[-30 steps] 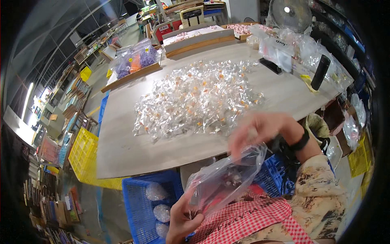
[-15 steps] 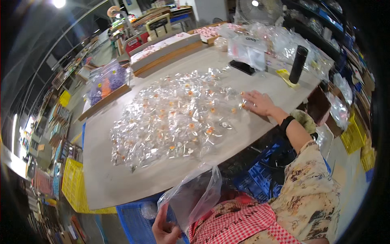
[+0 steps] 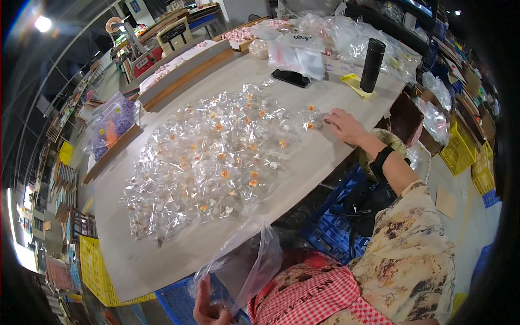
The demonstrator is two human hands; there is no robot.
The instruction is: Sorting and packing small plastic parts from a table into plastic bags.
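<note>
A wide, loose layer of small clear packets (image 3: 208,157) covers the middle of the table (image 3: 130,271); orange and white pieces show inside several of them. Beyond the right side of this layer, my right hand (image 3: 346,128) rests low over the tabletop, fingers stretched and slightly bent. Its fingertips are at two packets with orange pieces (image 3: 310,125). My left hand (image 3: 212,303), at the near edge, grips the rim of a clear plastic bag (image 3: 241,265), whose mouth gapes upward. Part of the left hand is cut off by the lower edge of the picture.
A black phone (image 3: 291,78) and a black flask (image 3: 372,66) on a yellow paper (image 3: 355,84) lie and stand toward the back right. Clear bags (image 3: 346,38) heap up behind. Wooden-edged trays (image 3: 187,76) line the far left. Blue crates (image 3: 336,216) sit below the near edge.
My right hand has slid rightward along the table, away from the layer, and two packets have shifted with it. My left hand still holds the bag. The whole view has turned slightly.
</note>
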